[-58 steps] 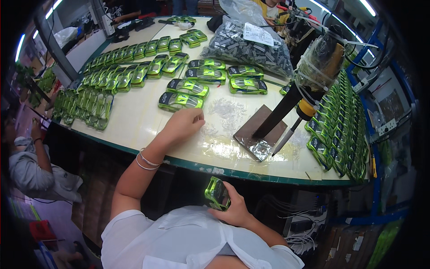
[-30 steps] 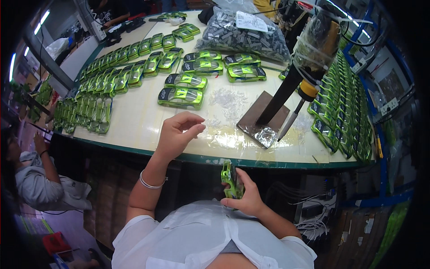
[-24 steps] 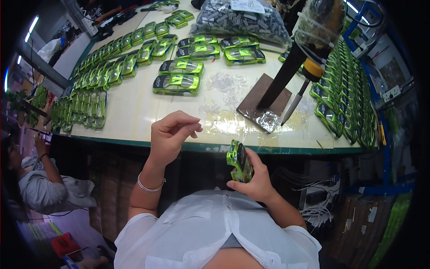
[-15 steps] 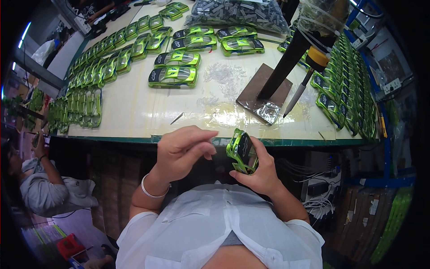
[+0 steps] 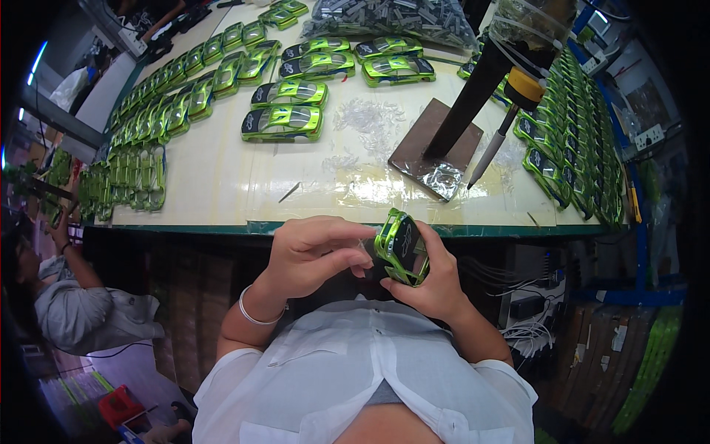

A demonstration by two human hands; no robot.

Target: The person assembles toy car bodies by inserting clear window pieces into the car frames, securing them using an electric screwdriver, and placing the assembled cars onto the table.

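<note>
My right hand (image 5: 435, 285) grips a bright green toy car body (image 5: 401, 248) with a dark hood, held upright on its end just off the table's front edge. Its thumb lies along the lower end and the fingers wrap the far side. My left hand (image 5: 307, 255) is beside it, thumb and index finger bent towards each other with the fingertips close against the car's left side. Whatever lies between those fingertips is too small to make out. On the tabletop ahead are scattered small clear plastic pieces (image 5: 362, 122) and a thin dark sliver (image 5: 291, 192).
Green car bodies (image 5: 285, 122) stand in rows at left, centre and right (image 5: 547, 174). A brown metal base (image 5: 414, 152) carries a dark post, with a hanging pen-like tool (image 5: 488, 159). A bag of grey parts (image 5: 392, 21) lies behind. Another person (image 5: 89, 296) sits at left.
My left hand has moved right, bringing its fingertips up to the car body. The right hand holds the car in nearly the same place.
</note>
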